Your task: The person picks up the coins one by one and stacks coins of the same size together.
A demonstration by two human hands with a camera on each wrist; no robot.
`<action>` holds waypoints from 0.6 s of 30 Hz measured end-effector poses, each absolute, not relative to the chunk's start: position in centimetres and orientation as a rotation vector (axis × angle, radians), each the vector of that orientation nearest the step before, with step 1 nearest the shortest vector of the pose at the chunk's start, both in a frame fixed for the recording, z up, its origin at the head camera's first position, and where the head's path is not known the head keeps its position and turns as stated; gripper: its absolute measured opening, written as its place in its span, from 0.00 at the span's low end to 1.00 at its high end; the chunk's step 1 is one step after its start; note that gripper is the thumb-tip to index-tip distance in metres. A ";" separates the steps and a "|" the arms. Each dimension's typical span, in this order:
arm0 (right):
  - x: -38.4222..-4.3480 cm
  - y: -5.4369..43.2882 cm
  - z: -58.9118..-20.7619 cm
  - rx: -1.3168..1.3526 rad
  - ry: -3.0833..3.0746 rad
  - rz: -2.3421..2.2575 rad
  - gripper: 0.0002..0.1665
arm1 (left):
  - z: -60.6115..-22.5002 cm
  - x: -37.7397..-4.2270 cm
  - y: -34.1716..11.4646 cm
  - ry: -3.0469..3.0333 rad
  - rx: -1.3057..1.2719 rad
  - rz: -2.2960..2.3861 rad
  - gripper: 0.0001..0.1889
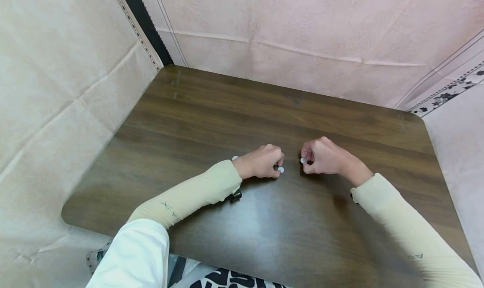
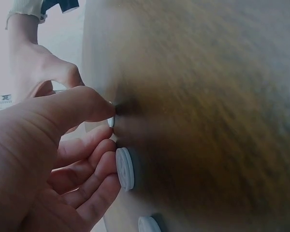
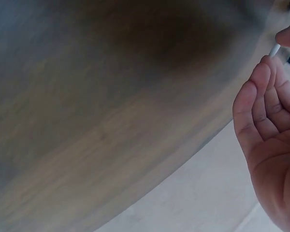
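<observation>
My left hand (image 1: 263, 161) is low over the wooden table, thumb and forefinger pinching a small white disc (image 1: 280, 169). In the left wrist view, a rimmed white disc (image 2: 125, 169) lies against the curled other fingers, and another white disc (image 2: 149, 224) shows at the lower edge. The head view has a white disc (image 1: 235, 158) just beyond the left wrist, partly covered by it. Across a short gap, my right hand (image 1: 324, 157) pinches its own white disc (image 1: 303, 160). That disc (image 3: 274, 50) appears edge-on between thumb and fingertips in the right wrist view.
The brown wooden table (image 1: 211, 111) has rounded corners. Pale patterned cloth (image 1: 302, 32) hangs along its far side, with more cloth (image 1: 75, 90) at the left. A black wrist strap piece (image 1: 235, 195) juts out beneath the left sleeve.
</observation>
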State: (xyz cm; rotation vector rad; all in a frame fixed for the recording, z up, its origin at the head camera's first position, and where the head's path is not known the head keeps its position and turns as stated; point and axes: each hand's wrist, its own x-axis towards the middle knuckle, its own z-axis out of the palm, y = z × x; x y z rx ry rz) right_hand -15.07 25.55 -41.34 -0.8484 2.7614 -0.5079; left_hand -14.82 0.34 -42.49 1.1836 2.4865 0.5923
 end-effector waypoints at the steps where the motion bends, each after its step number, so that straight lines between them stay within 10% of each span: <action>1: -14.9 25.2 -41.3 -0.859 2.760 -0.516 0.07 | -42.5 -14.8 0.3 2.488 1.182 0.591 0.07; 18: -13.2 20.7 -42.4 -0.955 2.700 -0.625 0.06 | -42.4 -14.7 0.3 2.496 1.176 0.593 0.05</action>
